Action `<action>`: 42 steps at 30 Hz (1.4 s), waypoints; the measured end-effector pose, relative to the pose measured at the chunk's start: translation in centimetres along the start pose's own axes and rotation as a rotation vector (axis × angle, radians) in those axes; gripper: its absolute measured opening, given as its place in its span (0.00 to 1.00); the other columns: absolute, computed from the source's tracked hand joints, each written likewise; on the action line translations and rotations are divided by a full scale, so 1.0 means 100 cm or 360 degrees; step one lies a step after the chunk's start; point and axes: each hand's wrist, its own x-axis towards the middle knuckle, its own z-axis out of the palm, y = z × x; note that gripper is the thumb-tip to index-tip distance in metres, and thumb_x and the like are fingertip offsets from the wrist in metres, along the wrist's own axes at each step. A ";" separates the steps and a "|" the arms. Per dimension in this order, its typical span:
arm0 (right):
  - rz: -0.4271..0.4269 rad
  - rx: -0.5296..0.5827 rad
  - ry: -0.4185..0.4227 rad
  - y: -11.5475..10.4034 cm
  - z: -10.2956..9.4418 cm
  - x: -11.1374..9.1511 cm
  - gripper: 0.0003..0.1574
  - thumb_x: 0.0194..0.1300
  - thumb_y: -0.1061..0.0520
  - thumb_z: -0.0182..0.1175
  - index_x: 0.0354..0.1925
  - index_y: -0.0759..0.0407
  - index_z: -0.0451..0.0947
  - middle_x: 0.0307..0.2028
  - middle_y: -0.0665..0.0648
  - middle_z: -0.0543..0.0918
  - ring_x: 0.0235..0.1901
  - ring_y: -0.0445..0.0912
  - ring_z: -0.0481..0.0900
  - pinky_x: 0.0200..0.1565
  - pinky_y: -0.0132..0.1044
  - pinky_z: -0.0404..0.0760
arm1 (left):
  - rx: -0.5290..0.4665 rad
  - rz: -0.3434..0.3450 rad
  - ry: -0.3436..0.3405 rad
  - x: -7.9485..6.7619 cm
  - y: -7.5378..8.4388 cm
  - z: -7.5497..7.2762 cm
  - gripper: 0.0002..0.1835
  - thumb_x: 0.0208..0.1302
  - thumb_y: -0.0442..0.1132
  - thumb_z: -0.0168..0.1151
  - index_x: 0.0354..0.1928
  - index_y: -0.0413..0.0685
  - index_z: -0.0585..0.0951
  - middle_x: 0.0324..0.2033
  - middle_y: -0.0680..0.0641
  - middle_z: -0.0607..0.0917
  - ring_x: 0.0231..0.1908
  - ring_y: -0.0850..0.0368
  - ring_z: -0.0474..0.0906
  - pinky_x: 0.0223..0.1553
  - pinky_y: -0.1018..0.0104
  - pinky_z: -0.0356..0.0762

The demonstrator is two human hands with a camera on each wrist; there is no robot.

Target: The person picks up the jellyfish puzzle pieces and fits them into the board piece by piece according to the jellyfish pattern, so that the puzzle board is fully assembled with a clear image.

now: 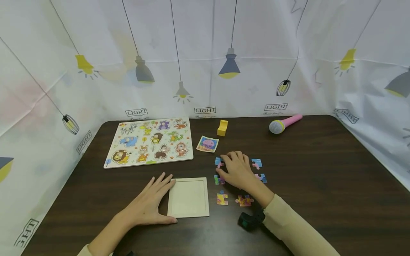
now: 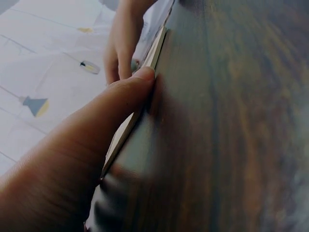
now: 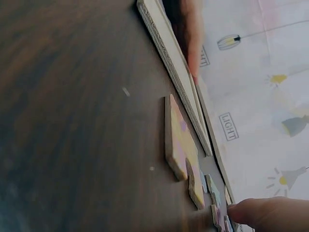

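Touching the left side of the cream tray (image 1: 189, 197) with the left hand (image 1: 151, 203), fingers spread wide; reaching with the right hand (image 1: 238, 171) over the loose puzzle pieces (image 1: 222, 200), just right of the tray on the table (image 1: 320, 199); cannot tell whether pinching one there; probably light, stiff and easy to slide; best taken by opposite flat edges, sparing the narrow knobs, likely easiest to chip.
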 end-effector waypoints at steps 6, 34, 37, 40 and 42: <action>-0.0018 -0.0004 0.0049 0.002 0.004 0.002 0.29 0.61 0.44 0.57 0.54 0.61 0.74 0.49 0.62 0.71 0.49 0.57 0.62 0.52 0.56 0.58 | -0.0001 0.0006 0.0000 0.000 0.001 0.001 0.57 0.43 0.76 0.54 0.68 0.43 0.59 0.68 0.45 0.55 0.68 0.46 0.45 0.64 0.44 0.43; -0.0036 0.0294 0.0157 -0.003 0.005 0.008 0.14 0.57 0.58 0.64 0.39 0.64 0.73 0.33 0.59 0.77 0.37 0.54 0.67 0.39 0.47 0.65 | 0.0026 0.0008 0.0010 -0.001 0.002 0.001 0.56 0.45 0.75 0.54 0.69 0.44 0.57 0.69 0.45 0.55 0.68 0.47 0.45 0.64 0.45 0.43; -0.0042 0.0337 0.0137 -0.003 0.005 0.009 0.14 0.57 0.59 0.64 0.39 0.64 0.73 0.33 0.58 0.78 0.38 0.53 0.67 0.39 0.45 0.67 | 0.0032 0.0006 0.0010 -0.001 0.002 0.001 0.56 0.45 0.75 0.54 0.69 0.44 0.57 0.69 0.46 0.55 0.68 0.47 0.45 0.64 0.45 0.43; -0.0070 0.0350 0.0149 -0.001 0.005 0.010 0.15 0.57 0.60 0.64 0.42 0.64 0.74 0.35 0.58 0.78 0.38 0.52 0.67 0.39 0.44 0.67 | 0.0027 0.0009 0.0011 -0.001 0.002 0.001 0.55 0.45 0.75 0.54 0.69 0.44 0.57 0.69 0.45 0.55 0.68 0.47 0.46 0.64 0.45 0.43; -0.0102 0.0340 0.0185 0.000 0.005 0.010 0.15 0.57 0.60 0.64 0.43 0.63 0.75 0.35 0.58 0.77 0.37 0.52 0.67 0.38 0.43 0.66 | 0.0034 0.0013 0.0016 -0.001 0.002 0.001 0.55 0.45 0.74 0.55 0.69 0.44 0.57 0.68 0.45 0.55 0.68 0.46 0.46 0.63 0.44 0.43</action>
